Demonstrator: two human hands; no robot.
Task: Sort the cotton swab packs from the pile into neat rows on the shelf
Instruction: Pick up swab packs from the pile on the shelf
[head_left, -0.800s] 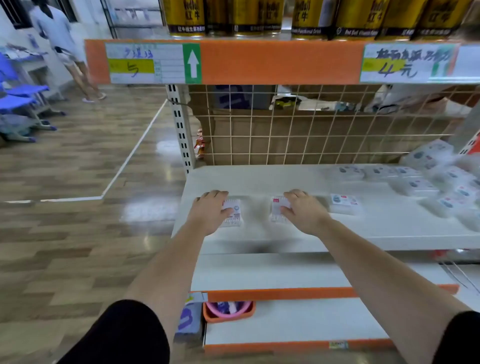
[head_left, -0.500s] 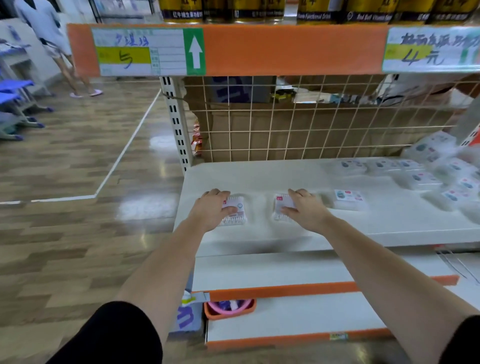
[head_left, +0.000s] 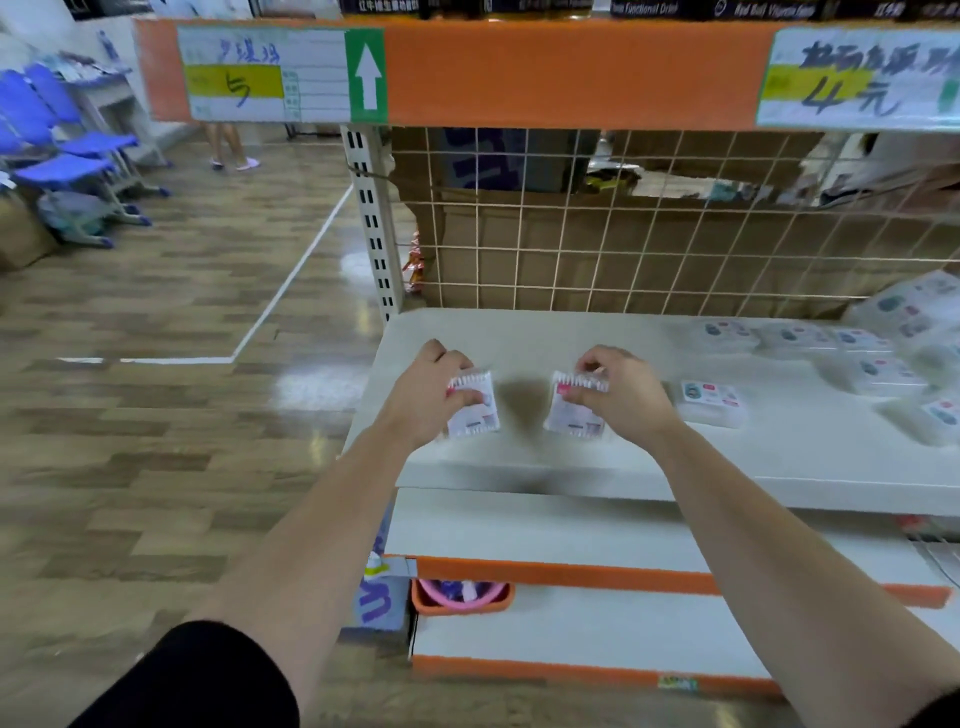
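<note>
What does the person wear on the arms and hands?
The left hand and right hand are bare, without gloves; no watch or bracelet shows. The forearms are uncovered. Short black sleeves, left sleeve and right sleeve, cover the upper arms.

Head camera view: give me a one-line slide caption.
Left hand grips one cotton swab pack, right hand another, at the shelf front; the pile lies right.

Shelf (head_left: 571, 332): cotton swab packs (head_left: 872, 374) scattered at right, single pack (head_left: 709, 400) nearer centre.

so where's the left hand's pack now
Head view, left of centre: the left hand holds the pack at the shelf's left end, left of the right hand's pack.
</note>
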